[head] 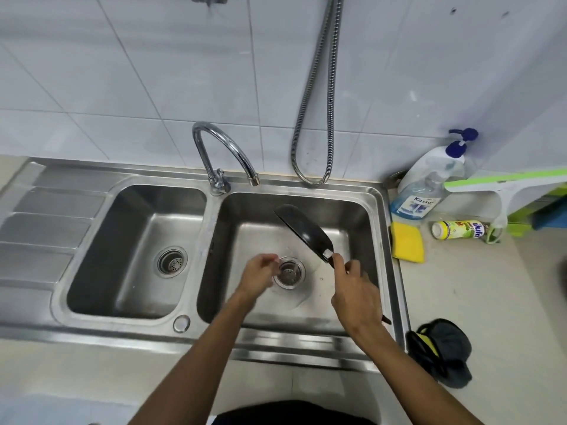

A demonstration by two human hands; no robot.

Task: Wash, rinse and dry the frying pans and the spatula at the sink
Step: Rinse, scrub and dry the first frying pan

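At centre right, the right hand [356, 292] grips the handle of a black pan [302, 231], tilted on edge over the right basin [352, 216]. The left hand [259, 273] hovers by the drain [289, 272], fingers loosely curled, seemingly empty though blurred.

White tiled wall [122, 72] rises behind a pale countertop [475, 302].

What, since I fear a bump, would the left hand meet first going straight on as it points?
Probably the round metal drain strainer, just ahead of the left hand; if the hand passes above it, then the right hand holding the black frying pan. Depth is unclear.
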